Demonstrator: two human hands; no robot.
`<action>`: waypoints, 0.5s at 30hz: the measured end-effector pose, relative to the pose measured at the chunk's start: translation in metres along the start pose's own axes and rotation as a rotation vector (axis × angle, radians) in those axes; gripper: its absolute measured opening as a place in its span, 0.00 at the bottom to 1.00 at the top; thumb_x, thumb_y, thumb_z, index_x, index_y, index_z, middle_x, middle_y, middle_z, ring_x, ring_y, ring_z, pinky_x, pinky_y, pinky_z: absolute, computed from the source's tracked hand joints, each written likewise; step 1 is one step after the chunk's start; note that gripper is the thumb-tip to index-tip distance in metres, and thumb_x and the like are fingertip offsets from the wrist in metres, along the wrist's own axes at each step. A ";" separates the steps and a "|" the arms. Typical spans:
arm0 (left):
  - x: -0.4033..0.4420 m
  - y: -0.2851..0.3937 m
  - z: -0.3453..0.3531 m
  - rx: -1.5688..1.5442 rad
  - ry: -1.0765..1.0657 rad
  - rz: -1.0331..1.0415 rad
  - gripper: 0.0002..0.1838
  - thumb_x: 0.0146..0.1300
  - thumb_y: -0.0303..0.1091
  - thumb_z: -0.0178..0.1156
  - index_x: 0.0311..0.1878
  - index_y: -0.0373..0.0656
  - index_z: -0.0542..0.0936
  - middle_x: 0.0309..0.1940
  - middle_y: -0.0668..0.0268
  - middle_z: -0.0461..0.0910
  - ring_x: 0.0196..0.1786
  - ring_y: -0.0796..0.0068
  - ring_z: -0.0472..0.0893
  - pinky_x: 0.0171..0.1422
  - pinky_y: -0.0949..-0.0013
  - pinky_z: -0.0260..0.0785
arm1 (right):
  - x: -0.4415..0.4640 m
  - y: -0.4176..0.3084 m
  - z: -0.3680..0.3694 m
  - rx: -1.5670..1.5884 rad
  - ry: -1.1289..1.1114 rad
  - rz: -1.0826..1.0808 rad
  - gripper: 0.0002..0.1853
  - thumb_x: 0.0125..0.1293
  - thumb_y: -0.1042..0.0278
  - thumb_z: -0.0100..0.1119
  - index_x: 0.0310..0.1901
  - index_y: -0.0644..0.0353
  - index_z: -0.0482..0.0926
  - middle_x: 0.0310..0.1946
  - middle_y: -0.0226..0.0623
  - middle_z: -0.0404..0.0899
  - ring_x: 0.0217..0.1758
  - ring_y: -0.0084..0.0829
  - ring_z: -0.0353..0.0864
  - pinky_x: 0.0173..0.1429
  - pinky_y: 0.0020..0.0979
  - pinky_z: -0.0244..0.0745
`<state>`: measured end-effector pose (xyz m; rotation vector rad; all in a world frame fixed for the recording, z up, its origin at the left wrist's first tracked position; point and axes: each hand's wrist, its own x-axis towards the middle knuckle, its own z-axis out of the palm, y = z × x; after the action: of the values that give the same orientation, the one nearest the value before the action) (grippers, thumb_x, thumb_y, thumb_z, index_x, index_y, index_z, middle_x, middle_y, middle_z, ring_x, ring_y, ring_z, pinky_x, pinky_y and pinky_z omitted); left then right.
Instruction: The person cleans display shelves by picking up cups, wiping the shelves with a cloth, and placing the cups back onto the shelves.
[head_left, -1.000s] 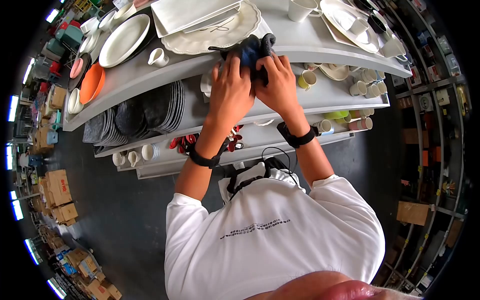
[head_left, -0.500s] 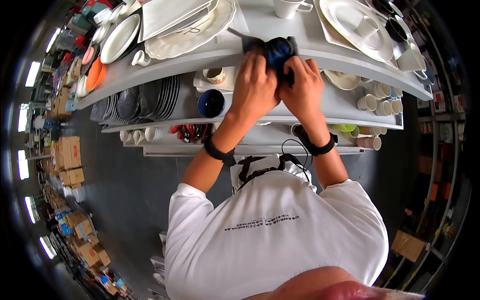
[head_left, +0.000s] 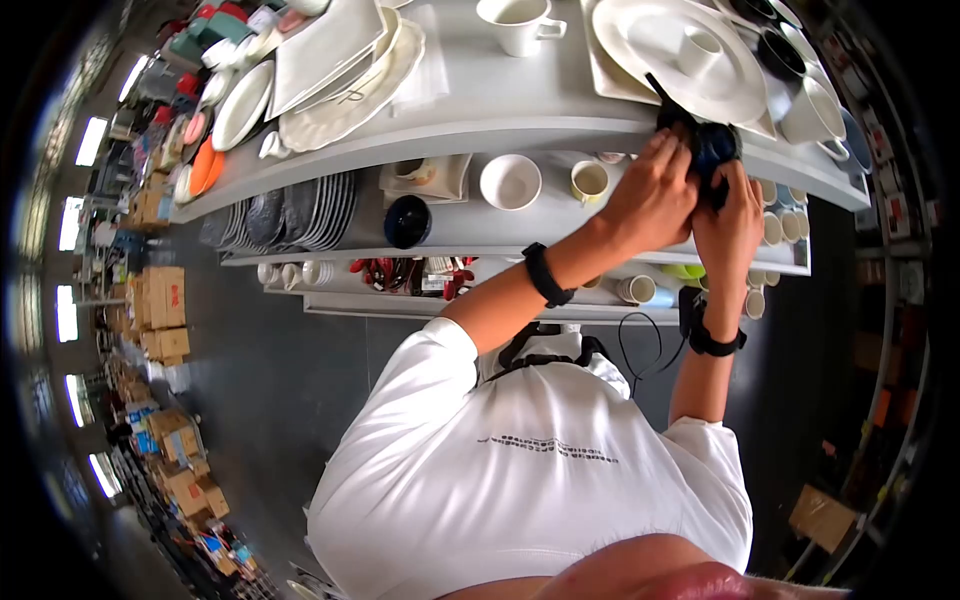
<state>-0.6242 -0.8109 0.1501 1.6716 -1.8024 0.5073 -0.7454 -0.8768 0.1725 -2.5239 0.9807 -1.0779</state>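
Observation:
A dark blue and black bundle (head_left: 714, 148), with a thin black strip sticking up from its left side, is between my two hands over the top shelf's front edge. What kind of thing it is I cannot make out. My left hand (head_left: 652, 195) is closed on its left part, fingers bent. On the lower right side, my right hand (head_left: 728, 215) grips it too. Just beyond lies a large white oval plate (head_left: 640, 45) carrying a small white cup (head_left: 699, 52). A white mug (head_left: 812, 112) stands to the right.
The grey top shelf (head_left: 480, 135) also bears a white cup (head_left: 520, 25) and stacked white platters (head_left: 325, 60). On the shelf below are dark plates (head_left: 325, 210), a white bowl (head_left: 510, 182), a dark blue bowl (head_left: 408, 221) and a yellowish cup (head_left: 589, 181). Cardboard boxes (head_left: 165, 300) stand left.
Both hands have moved right along the shelf edge with the dark bundle, from near the middle to in front of the oval plate. Its thin black strip now points more upward.

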 end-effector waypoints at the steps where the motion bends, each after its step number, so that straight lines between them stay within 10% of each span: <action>1: 0.000 -0.003 -0.003 -0.013 -0.002 0.023 0.22 0.41 0.33 0.66 0.40 0.27 0.83 0.55 0.30 0.74 0.63 0.37 0.75 0.76 0.48 0.60 | 0.000 -0.002 0.000 -0.001 0.002 0.019 0.11 0.48 0.79 0.56 0.35 0.56 0.72 0.32 0.38 0.78 0.41 0.47 0.76 0.45 0.44 0.73; 13: -0.118 -0.091 -0.127 0.076 0.013 -0.413 0.23 0.51 0.31 0.70 0.53 0.36 0.83 0.59 0.47 0.79 0.65 0.50 0.76 0.77 0.47 0.59 | -0.017 -0.149 0.087 0.113 -0.109 -0.453 0.14 0.50 0.68 0.65 0.39 0.53 0.74 0.48 0.32 0.81 0.45 0.38 0.77 0.44 0.38 0.75; 15: -0.136 -0.098 -0.147 0.161 0.052 -0.459 0.11 0.57 0.31 0.67 0.40 0.36 0.86 0.57 0.50 0.81 0.66 0.52 0.76 0.75 0.43 0.61 | -0.019 -0.178 0.098 0.141 -0.208 -0.467 0.16 0.49 0.67 0.66 0.40 0.53 0.74 0.52 0.34 0.81 0.46 0.39 0.78 0.44 0.40 0.75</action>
<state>-0.5008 -0.6257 0.1548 2.0820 -1.3058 0.4924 -0.5981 -0.7355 0.1717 -2.7411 0.2538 -0.9233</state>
